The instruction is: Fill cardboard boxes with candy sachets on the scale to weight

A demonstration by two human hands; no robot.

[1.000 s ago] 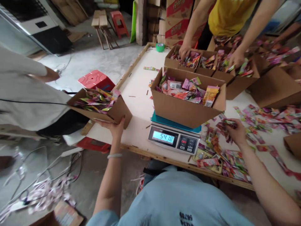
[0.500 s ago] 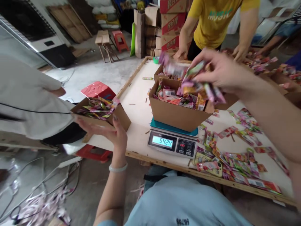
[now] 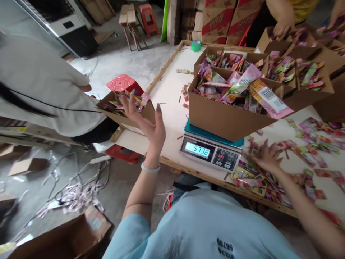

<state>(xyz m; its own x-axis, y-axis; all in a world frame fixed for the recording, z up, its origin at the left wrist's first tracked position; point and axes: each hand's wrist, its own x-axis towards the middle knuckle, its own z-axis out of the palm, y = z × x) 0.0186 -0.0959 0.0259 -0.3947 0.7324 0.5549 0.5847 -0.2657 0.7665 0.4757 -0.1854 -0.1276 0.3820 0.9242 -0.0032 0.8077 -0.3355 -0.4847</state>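
Observation:
My left hand (image 3: 149, 126) is raised with spread fingers in front of a small cardboard box (image 3: 129, 120) of snack packets at the table's left end; whether it touches the box I cannot tell. My right hand (image 3: 266, 156), fingers apart, is over loose snack packets (image 3: 249, 182) right of the digital scale (image 3: 198, 150). That scale's lit display shows 573.8. On its teal plate stands a cardboard box (image 3: 223, 115) heaped with colourful packets. A pink-and-green packet (image 3: 244, 82) and an orange-and-pink packet (image 3: 269, 97) lie on top of the heap.
More filled boxes (image 3: 280, 84) stand behind the scale. Green tape (image 3: 196, 45) lies at the table's far edge. A co-worker's hand (image 3: 284, 23) reaches into a far box. Someone in a pale top (image 3: 45, 82) is at the left, near a red stool (image 3: 125, 83).
My right hand has let go of its packets over the scale box and moved down to the loose packets. My left hand has risen off the left box's underside. The display reading has risen.

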